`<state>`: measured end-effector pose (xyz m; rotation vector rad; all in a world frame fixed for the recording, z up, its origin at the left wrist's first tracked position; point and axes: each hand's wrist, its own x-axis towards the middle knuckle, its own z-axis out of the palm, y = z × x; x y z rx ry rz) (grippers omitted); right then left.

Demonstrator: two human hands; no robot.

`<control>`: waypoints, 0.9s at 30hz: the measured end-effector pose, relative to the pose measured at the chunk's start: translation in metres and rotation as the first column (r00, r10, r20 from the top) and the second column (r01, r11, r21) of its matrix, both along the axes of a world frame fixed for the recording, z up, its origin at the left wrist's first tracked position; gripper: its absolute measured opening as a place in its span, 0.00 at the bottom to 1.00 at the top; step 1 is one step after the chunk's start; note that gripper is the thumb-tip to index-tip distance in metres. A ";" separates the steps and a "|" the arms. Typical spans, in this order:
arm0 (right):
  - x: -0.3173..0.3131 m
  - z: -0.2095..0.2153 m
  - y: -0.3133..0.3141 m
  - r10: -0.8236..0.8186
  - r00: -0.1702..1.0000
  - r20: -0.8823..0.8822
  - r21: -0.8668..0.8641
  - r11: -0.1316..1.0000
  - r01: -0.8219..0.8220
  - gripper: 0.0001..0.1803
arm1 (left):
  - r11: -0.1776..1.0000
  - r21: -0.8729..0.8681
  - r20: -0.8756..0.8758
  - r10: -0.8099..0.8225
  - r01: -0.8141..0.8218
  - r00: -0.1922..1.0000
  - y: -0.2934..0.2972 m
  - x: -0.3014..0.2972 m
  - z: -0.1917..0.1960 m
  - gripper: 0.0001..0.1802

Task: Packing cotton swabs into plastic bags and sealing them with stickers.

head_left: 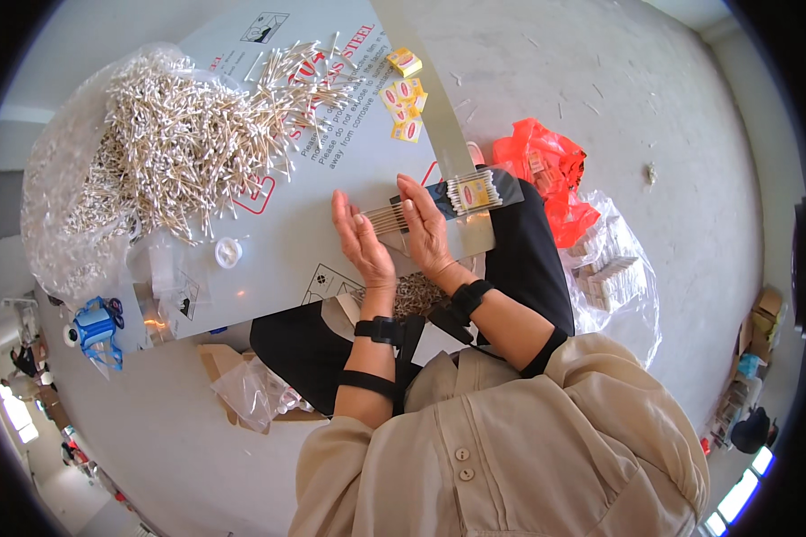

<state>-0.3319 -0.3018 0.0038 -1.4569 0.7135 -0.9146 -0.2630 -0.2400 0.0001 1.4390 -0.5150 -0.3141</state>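
Observation:
Above the table's near edge, a bundle of cotton swabs (384, 219) lies between my two hands, partly inside a clear plastic sleeve (508, 186) with a yellow label card (475, 192). My right hand (430, 234) is closed around the middle of the bundle, its far-side fingers partly hidden. Facing it, my left hand (367, 251) has its fingers stretched out, with the left ends of the sticks by its palm. Several yellow label cards (405, 107) lie farther off on the table, beside a small yellow stack (405, 62).
A large heap of loose swabs (179, 134) spills from a clear bag on the metal-sheet table (313, 192). A small white tub (228, 252) and a blue strapped object (96, 327) sit nearer. A red bag (537, 157), packed swabs (613, 277) and a cardboard box (228, 367) are below.

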 end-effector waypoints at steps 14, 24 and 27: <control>-0.017 0.109 0.055 0.662 0.738 0.132 0.284 0.688 -0.668 0.07 | 0.926 0.014 -0.102 0.377 -0.377 0.921 0.023 0.108 0.033 0.18; -0.024 0.140 0.091 0.950 0.252 0.183 0.289 0.193 -0.937 0.10 | 0.907 0.168 0.049 0.384 -0.387 0.922 0.053 0.134 0.033 0.10; -0.013 0.156 0.107 0.934 0.263 0.243 0.282 0.192 -0.940 0.12 | 0.769 0.398 0.574 0.216 -0.500 0.790 0.066 0.125 0.027 0.09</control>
